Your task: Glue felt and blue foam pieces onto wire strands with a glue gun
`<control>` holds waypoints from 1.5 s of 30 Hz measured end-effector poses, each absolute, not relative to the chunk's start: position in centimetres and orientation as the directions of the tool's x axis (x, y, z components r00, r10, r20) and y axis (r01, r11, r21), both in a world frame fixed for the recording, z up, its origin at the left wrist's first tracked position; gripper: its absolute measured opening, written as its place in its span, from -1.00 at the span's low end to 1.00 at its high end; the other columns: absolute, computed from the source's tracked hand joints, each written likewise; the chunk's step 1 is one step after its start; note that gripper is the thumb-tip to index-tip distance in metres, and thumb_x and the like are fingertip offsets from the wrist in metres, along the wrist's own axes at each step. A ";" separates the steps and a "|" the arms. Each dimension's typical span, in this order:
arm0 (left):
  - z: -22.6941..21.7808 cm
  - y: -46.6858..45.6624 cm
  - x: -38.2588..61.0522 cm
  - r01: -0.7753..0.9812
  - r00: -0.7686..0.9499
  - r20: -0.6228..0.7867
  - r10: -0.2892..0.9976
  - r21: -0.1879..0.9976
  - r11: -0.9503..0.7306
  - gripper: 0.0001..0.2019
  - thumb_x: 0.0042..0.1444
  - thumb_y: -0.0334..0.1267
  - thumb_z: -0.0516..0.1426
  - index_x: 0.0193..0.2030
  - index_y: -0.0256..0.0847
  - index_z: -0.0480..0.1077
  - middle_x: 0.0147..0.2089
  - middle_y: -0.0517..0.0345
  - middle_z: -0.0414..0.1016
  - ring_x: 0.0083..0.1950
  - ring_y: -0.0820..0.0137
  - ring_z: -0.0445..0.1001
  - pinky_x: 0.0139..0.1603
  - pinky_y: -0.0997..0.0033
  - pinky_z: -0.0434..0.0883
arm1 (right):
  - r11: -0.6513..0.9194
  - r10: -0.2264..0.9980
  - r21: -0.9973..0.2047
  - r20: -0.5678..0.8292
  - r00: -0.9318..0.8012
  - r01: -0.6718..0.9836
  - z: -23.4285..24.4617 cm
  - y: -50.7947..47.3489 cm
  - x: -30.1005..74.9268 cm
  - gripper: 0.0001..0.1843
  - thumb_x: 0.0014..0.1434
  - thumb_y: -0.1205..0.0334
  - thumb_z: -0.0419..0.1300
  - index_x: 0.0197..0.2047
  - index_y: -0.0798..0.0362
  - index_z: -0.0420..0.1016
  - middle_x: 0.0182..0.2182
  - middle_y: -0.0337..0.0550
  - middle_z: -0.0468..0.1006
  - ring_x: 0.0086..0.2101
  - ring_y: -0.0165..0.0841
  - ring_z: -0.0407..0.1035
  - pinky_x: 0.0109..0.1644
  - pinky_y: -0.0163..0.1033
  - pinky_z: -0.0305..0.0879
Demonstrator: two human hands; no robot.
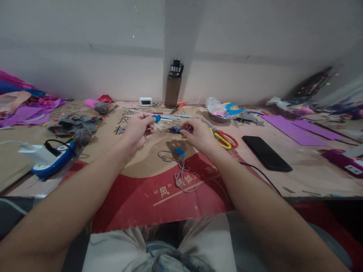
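My left hand point(138, 129) is raised a little above the cardboard sheet point(170, 200) and pinches a small blue heart-shaped piece point(157, 118) between thumb and fingers. My right hand point(199, 135) is closed on a small dark blue piece point(176, 129) with a thin stick or wire running leftward from it. Another blue piece point(179, 152) lies on the cardboard below my hands, beside a loose tangle of grey wire point(181, 177).
Yellow-and-red scissors point(224, 139) and a black phone point(266, 153) lie right of my right hand. A dark water bottle point(173, 84) and small clock point(145, 101) stand by the wall. Grey felt scraps point(75, 126), a blue-white device point(49, 160) and purple sheets point(300, 132) surround the work area.
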State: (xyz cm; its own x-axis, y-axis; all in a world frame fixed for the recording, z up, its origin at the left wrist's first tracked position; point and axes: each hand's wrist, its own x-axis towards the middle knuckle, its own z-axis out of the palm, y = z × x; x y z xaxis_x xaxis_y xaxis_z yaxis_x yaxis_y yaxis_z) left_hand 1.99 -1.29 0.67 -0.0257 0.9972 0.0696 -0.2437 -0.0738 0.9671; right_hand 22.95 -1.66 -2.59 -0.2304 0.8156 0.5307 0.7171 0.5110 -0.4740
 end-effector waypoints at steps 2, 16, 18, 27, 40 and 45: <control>0.8 -1.4 2.1 -0.254 -0.032 0.071 0.997 0.964 -0.077 -0.87 -0.08 -0.52 0.17 -0.47 -0.27 0.31 -0.60 0.26 0.28 -0.60 0.59 0.25 -0.62 0.61 0.20 | 0.618 0.783 -0.507 0.467 -0.411 0.601 -2.3 -2.2 22.1 -0.91 0.10 0.35 0.15 -0.31 0.06 0.48 -0.41 -0.19 0.45 -0.37 -0.38 0.32 -0.24 -0.25 0.28; 1.0 -1.3 2.0 -0.268 -0.064 0.102 0.993 0.957 -0.116 -0.86 0.00 -0.53 0.14 -0.48 -0.26 0.29 -0.60 0.27 0.27 -0.59 0.59 0.23 -0.59 0.59 0.17 | 0.882 0.458 -0.265 0.285 -0.842 0.390 -3.1 -2.1 18.7 -0.67 0.18 0.46 0.09 -0.17 -0.07 0.60 -0.18 -0.15 0.55 -0.15 -0.30 0.29 0.09 -0.07 0.12; 1.0 -1.3 2.1 -0.253 -0.064 0.102 0.993 0.961 -0.115 -0.84 0.01 -0.54 0.13 -0.49 -0.26 0.28 -0.60 0.27 0.28 -0.58 0.59 0.23 -0.57 0.59 0.18 | 0.893 0.436 -0.246 0.267 -0.859 0.377 -3.0 -2.1 18.6 -0.76 0.19 0.40 0.11 -0.24 -0.03 0.59 -0.22 -0.15 0.56 -0.15 -0.30 0.30 0.13 -0.05 0.10; 0.8 -1.5 2.3 -0.182 -0.086 0.092 0.992 0.977 -0.107 -0.85 0.02 -0.54 0.12 -0.49 -0.27 0.28 -0.61 0.22 0.35 -0.56 0.55 0.31 -0.54 0.56 0.21 | 0.678 0.729 -0.507 0.378 -0.571 0.531 -2.8 -3.1 19.0 -0.88 0.12 0.43 -0.01 -0.31 0.05 0.29 -0.38 -0.17 0.45 -0.35 -0.37 0.31 -0.23 -0.24 0.25; -0.2 -1.8 3.1 -0.126 -0.010 0.037 0.999 0.991 -0.038 -0.90 0.03 -0.50 0.15 -0.40 -0.29 0.30 -0.56 0.22 0.39 -0.57 0.57 0.38 -0.57 0.61 0.29 | 0.574 0.817 -0.751 0.548 -0.177 0.325 -2.0 -3.2 19.3 -0.92 0.15 0.23 0.09 -0.36 0.02 0.25 -0.53 -0.36 0.21 -0.52 -0.48 0.10 -0.42 -0.32 0.05; -0.3 -2.1 3.4 -0.142 0.026 0.028 0.999 0.990 -0.024 -0.89 0.04 -0.52 0.16 -0.39 -0.30 0.30 -0.55 0.21 0.41 -0.53 0.53 0.45 -0.51 0.58 0.39 | 0.553 0.812 -0.695 0.574 -0.109 0.459 -1.1 -3.7 19.9 -0.92 0.15 0.27 0.14 -0.38 0.05 0.36 -0.61 -0.39 0.15 -0.55 -0.49 0.05 -0.43 -0.31 0.00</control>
State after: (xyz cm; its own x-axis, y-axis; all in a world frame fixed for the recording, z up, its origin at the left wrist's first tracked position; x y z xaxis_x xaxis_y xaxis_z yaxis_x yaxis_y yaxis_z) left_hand 3.39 -2.12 -0.29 0.0263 0.9993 0.0283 -0.1417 -0.0243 0.9896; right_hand 19.88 -3.74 -1.08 -0.1093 0.8117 0.5737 0.4586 0.5532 -0.6954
